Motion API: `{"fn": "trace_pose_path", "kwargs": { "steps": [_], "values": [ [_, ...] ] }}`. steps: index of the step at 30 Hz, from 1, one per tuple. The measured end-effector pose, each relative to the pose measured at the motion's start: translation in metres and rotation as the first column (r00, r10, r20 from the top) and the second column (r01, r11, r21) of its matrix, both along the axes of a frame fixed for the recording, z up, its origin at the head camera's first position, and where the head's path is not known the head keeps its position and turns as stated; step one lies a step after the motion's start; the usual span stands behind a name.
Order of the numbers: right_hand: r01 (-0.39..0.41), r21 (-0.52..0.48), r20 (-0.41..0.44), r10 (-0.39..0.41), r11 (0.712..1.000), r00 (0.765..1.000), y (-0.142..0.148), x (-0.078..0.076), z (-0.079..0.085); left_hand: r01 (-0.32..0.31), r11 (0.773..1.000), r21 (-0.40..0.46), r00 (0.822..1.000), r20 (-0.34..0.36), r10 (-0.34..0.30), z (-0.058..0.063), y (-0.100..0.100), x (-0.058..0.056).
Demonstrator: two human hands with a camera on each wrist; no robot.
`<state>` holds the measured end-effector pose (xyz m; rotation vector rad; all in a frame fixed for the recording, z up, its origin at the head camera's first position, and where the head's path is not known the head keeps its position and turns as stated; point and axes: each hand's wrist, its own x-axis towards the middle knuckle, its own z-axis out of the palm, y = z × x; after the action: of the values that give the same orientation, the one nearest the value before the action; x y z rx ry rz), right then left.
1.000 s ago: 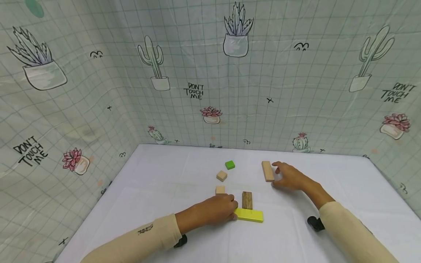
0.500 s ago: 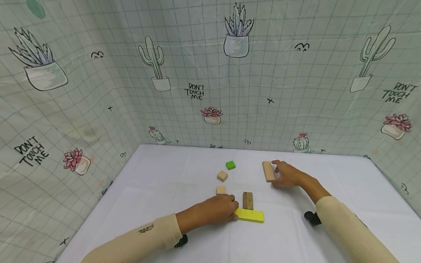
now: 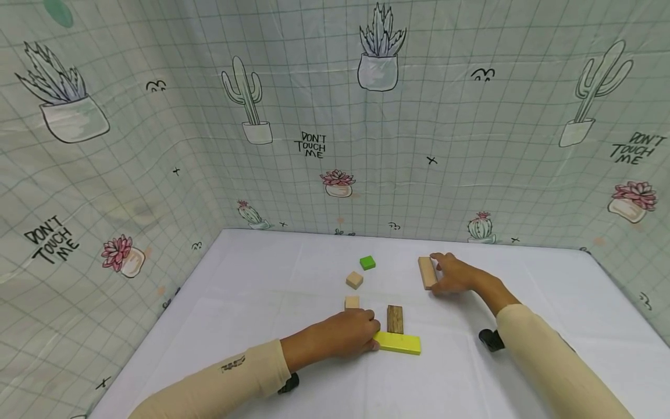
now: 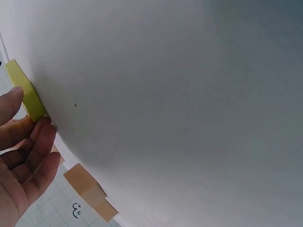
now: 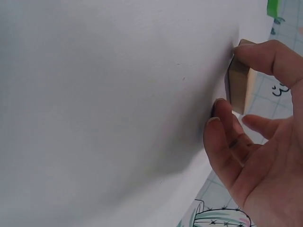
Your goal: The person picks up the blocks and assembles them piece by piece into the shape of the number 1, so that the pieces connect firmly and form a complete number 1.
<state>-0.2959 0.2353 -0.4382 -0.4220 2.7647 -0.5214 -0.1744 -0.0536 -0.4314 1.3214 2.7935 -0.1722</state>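
My left hand (image 3: 348,333) pinches the left end of a long yellow block (image 3: 399,343) lying flat on the table. The thumb lies on the yellow block (image 4: 29,99) in the left wrist view, with fingertips at its end. At the back right, my right hand (image 3: 458,274) spans a light wooden block (image 3: 427,272), thumb at its near end and a finger at its far end. In the right wrist view the thumb overlaps that wooden block (image 5: 240,85), and the fingers curve in at the opposite end. A dark brown block (image 3: 395,319) stands just behind the yellow one.
A small wooden cube (image 3: 352,302) sits right behind my left hand, partly hidden. Farther back are another small wooden cube (image 3: 354,280) and a green block (image 3: 367,262). The white table (image 3: 251,273) meets a patterned cloth backdrop (image 3: 282,192) at its rear edge.
My right hand has moved slightly left, and its fingertips have come in to the ends of the light wooden block. The left hand and yellow block have stayed put.
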Motion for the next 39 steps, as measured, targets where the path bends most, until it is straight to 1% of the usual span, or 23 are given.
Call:
{"fn": "trace_pose_path", "kwargs": {
  "steps": [6,12,18,22,28,35,39],
  "values": [
    [-0.009,0.031,0.011,0.009,0.999,1.0,-0.0025,0.0002,0.0045,-0.003,1.0,-0.004,1.0,-0.002,0.003,-0.0006,0.0007,-0.0004],
    [-0.022,0.059,0.028,0.021,0.998,0.999,-0.003,-0.0017,0.0062,-0.011,1.0,0.005,1.0,0.014,0.01,-0.0014,-0.0001,0.0004],
    [-0.025,0.076,0.037,0.022,0.997,0.999,-0.0027,-0.0037,0.0066,0.006,1.0,0.008,1.0,-0.003,-0.006,-0.0003,-0.0007,0.0014],
    [-0.032,0.072,0.033,0.03,0.997,0.999,-0.0027,-0.0041,0.008,0.01,1.0,0.014,1.0,-0.012,-0.01,0.0,-0.0012,0.0011],
    [-0.049,0.044,0.044,0.047,0.998,0.998,-0.0047,-0.0039,0.009,-0.007,1.0,0.022,1.0,0.001,0.007,-0.0007,-0.0016,0.001],
    [-0.044,0.049,0.044,0.042,0.998,0.998,-0.0044,-0.0039,0.0096,-0.004,1.0,0.023,1.0,-0.008,0.004,0.0004,-0.0012,0.0013],
    [-0.045,0.043,0.053,0.043,0.998,0.998,-0.0035,-0.0047,0.0084,-0.006,1.0,0.02,1.0,0.002,0.006,0.0011,-0.0011,0.0019]
  ]
}}
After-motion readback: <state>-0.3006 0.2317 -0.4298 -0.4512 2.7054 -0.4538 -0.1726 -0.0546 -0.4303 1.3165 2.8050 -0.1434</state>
